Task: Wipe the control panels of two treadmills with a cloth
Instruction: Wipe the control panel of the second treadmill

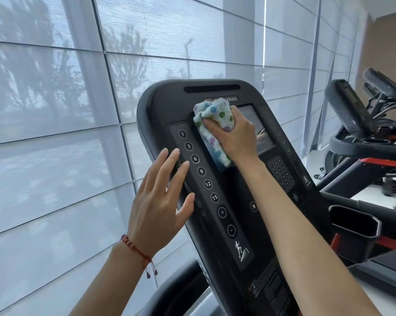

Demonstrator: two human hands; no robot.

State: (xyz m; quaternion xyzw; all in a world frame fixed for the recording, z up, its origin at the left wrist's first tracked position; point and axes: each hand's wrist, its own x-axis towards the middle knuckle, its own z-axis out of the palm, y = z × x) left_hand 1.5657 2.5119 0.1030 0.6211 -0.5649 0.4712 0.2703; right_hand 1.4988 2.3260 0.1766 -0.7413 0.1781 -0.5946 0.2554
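Note:
A black treadmill control panel (169, 106) fills the middle of the view, tilted, with a dark screen (258, 131) and a column of numbered buttons (201, 171) down its left side. My right hand (235, 137) presses a bunched white cloth with coloured dots (213, 124) against the screen's upper left part. Fingers spread, my left hand (160, 199) lies flat against the panel's left edge beside the number buttons and holds nothing. A second treadmill's console (347, 110) stands at the right, farther back.
Grey window blinds (55, 110) cover the wall behind and to the left of the panel. A black cup-holder tray (354, 222) juts out at the panel's lower right. More exercise machines (384, 87) stand at the far right.

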